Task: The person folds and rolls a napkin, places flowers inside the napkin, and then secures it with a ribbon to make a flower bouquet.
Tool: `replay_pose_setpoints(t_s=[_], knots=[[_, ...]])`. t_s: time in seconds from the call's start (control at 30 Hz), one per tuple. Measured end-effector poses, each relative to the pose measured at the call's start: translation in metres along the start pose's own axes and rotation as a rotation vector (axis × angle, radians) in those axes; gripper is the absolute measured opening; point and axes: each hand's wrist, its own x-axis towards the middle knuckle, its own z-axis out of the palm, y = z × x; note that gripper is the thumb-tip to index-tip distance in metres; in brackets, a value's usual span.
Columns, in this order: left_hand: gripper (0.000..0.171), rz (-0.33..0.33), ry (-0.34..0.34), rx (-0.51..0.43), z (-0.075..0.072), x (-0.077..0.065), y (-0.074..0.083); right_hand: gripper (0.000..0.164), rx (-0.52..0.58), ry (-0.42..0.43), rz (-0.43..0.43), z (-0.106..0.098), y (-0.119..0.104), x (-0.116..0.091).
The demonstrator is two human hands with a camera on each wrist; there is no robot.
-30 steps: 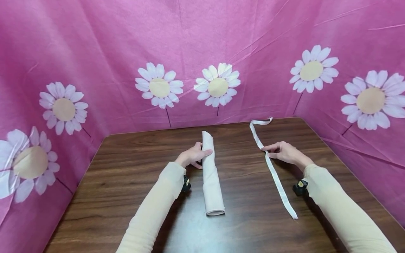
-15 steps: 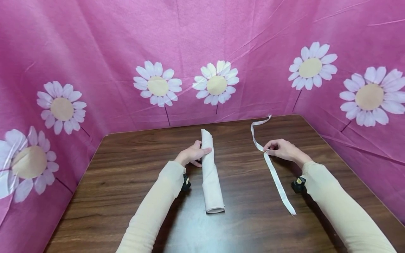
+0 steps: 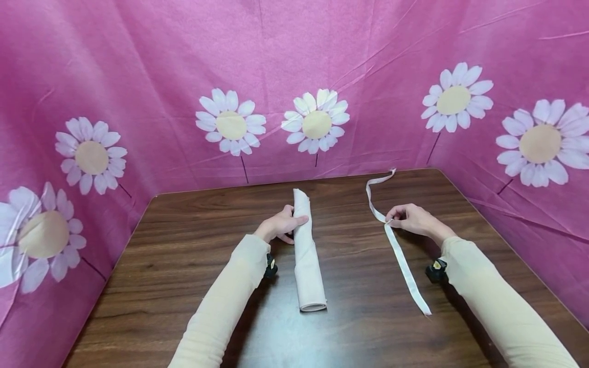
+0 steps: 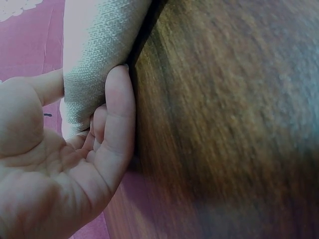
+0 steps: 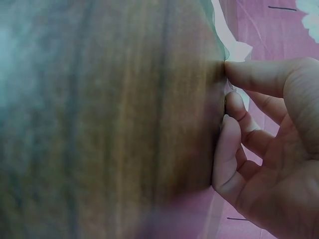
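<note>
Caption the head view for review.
Left grip holds a rolled off-white cloth; right grip pinches a flat white ribbon on a brown wood-grain table.

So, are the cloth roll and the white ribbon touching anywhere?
Apart. The head view shows it plainly: a wide strip of brown tabletop lies between the cloth roll and the white ribbon.

on the brown desk, the left grip holds a pale roll near its far end; well apart, the right grip pinches a white strap midway, its far part curving; pink cloth with white daisies hangs behind
</note>
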Motion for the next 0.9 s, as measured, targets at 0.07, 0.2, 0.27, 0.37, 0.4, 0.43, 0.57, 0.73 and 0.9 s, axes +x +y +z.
replay_pose_setpoints(t_s=[0.07,0.2,0.27,0.37,0.4,0.43,0.57,0.73,0.9], knots=[[0.051,-0.001,0.001,0.002,0.001,0.000,0.000,0.005,0.008,-0.009,0.000,0.000,0.001,0.000],[0.052,0.004,-0.002,-0.005,0.003,0.001,-0.001,0.006,0.052,-0.043,0.007,0.000,0.003,0.000],[0.053,0.008,-0.003,-0.012,0.004,0.000,0.000,0.006,0.076,-0.058,0.020,0.000,0.003,0.000],[0.054,0.011,0.000,-0.015,0.005,0.000,0.000,0.006,0.100,-0.067,0.037,0.000,0.002,0.000],[0.054,0.012,0.001,-0.015,0.005,-0.001,0.000,0.007,0.109,-0.065,0.045,0.000,0.001,0.001],[0.054,0.014,0.002,-0.013,0.005,-0.001,0.000,0.008,0.122,-0.064,0.048,-0.001,0.000,0.001],[0.056,0.009,0.001,-0.012,0.003,-0.002,0.000,0.014,0.197,-0.077,0.056,0.000,-0.008,0.006],[0.057,0.023,0.007,-0.027,0.001,-0.002,-0.002,0.019,0.279,-0.119,0.032,0.003,-0.025,0.014],[0.057,0.075,0.008,-0.060,-0.002,-0.003,-0.006,0.020,0.317,-0.138,0.003,0.006,-0.044,0.022]])
